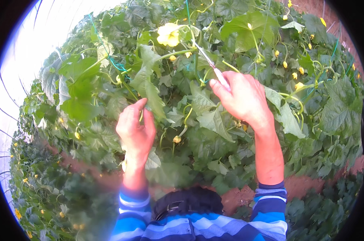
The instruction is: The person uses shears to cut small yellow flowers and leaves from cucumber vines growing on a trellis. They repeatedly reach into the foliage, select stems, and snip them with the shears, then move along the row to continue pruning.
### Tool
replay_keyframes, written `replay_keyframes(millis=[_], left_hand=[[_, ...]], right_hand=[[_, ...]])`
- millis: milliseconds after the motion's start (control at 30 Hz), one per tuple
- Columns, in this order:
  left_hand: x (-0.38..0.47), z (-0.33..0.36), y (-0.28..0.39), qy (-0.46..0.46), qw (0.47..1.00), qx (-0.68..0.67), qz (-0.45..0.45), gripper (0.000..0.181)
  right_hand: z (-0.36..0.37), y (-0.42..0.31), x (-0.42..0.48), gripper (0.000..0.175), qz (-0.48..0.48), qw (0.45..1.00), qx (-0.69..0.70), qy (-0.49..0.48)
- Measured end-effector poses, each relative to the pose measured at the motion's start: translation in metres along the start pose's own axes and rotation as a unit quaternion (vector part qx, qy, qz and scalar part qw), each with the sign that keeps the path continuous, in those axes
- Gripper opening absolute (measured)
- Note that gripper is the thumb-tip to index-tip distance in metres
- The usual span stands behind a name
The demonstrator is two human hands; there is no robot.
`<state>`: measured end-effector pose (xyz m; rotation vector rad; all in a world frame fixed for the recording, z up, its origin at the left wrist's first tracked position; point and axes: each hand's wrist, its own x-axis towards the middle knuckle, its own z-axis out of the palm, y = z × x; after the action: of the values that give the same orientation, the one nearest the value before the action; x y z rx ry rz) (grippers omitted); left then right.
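Observation:
My right hand grips the pale handle of a slender metal-tipped tool. Its narrow metal end points up and left, close to a vine stem and a green support string. Just left of the tip, a large yellow flower is in bloom. My left hand is lower and to the left, under a drooping leaf. A thin green stem shows between its thumb and forefinger; whether they pinch it, I cannot tell. Below and between the hands hangs a small young fruit with a withered flower tip.
Dense cucurbit vines with broad leaves and several yellow buds surround both hands. Green twine is tied round stems at left. Reddish soil shows near my waist. A bright translucent sheet wall with dark ribs curves along the left.

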<state>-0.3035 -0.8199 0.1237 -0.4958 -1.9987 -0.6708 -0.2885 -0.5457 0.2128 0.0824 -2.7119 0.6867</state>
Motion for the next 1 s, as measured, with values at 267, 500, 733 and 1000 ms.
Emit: replay_keyframes(millis=[267, 500, 733, 1000], left_hand=[[-0.006, 0.005, 0.007, 0.023, 0.999, -0.034, 0.02, 0.032], [-0.009, 0.004, 0.006, 0.025, 0.998, -0.056, 0.009, 0.031], [-0.01, 0.006, 0.005, 0.03, 0.997, -0.065, 0.0, 0.028], [-0.012, 0.004, 0.003, 0.028, 0.997, -0.069, -0.004, 0.029]], right_hand=[[-0.033, -0.026, 0.009, 0.039, -0.007, 0.985, -0.171, 0.013], [-0.04, -0.033, 0.015, 0.038, 0.02, 0.978, -0.203, -0.033], [-0.043, -0.037, 0.028, 0.04, 0.016, 0.978, -0.2, -0.051], [-0.059, -0.033, 0.027, 0.039, 0.06, 0.984, -0.133, -0.105]])
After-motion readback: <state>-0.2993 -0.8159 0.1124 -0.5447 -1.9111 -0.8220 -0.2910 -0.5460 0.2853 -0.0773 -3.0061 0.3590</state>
